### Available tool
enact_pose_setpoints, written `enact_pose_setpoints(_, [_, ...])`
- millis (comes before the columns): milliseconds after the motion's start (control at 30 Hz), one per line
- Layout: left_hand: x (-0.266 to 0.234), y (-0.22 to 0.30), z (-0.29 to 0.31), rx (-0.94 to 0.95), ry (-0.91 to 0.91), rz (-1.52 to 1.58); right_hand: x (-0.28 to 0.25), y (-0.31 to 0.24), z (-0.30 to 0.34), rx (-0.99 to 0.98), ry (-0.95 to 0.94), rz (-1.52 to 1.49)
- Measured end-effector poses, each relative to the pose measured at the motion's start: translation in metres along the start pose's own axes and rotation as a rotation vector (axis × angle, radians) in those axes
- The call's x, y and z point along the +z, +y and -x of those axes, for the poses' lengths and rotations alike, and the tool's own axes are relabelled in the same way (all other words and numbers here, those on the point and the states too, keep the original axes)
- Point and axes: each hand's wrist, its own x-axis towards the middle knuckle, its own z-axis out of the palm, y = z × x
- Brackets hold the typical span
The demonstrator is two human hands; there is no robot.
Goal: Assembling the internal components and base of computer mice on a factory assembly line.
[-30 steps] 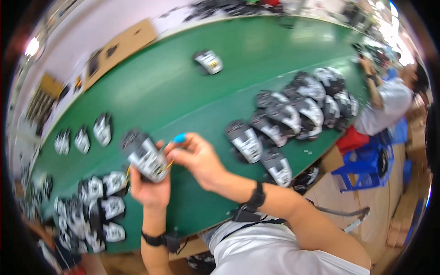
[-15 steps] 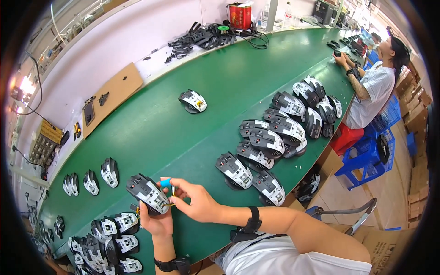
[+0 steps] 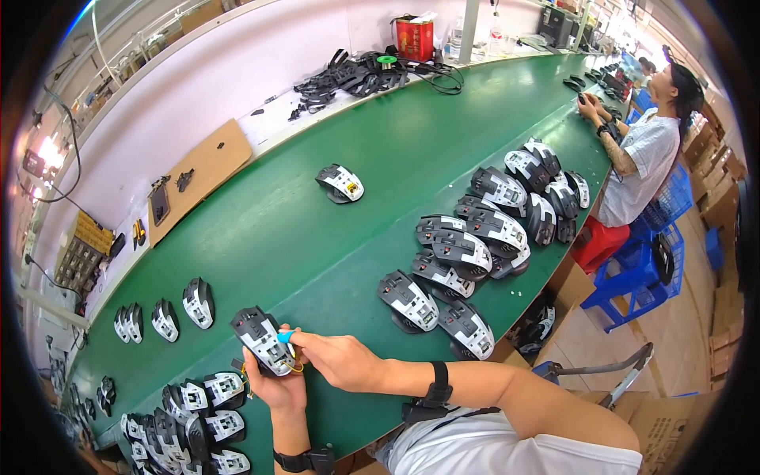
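Observation:
My left hand (image 3: 279,386) is wrapped round the lower end of a black and white computer mouse (image 3: 261,336), tilted, with its inner parts showing. Thin yellow wires (image 3: 298,366) curl out at the mouse's rear end. Over that end my right hand (image 3: 344,362) is closed in a pinch, a blue piece (image 3: 285,337) like a finger cot at its fingertips. Whatever those fingers grip is too small and hidden to name. Nearest my left hand lies a pile of similar part-built mice (image 3: 190,419).
More mice crowd the bench's right side (image 3: 475,229); one mouse (image 3: 340,184) lies alone mid-bench. Several stand in a row (image 3: 198,303) at left. Cardboard (image 3: 202,178), black parts (image 3: 348,75) and a red tin (image 3: 416,39) line the back. A co-worker (image 3: 653,150) sits at far right.
My right hand's fingers have come down closer over the mouse's rear, from a more spread pinch to a tighter one. The head view has shifted slightly.

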Motion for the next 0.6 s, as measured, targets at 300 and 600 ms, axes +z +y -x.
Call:
enact_pose_setpoints(300, [0.0039,-0.0005,0.0018,0.021,0.039,-0.005,0.0017,-0.003,-0.0033,0.041,0.093,-0.088])
enact_pose_setpoints(600, [-0.0006,-0.0029,0.0015,-0.019,-0.01,0.028,0.003,-0.0015,-0.0026,-0.196,0.134,0.075])
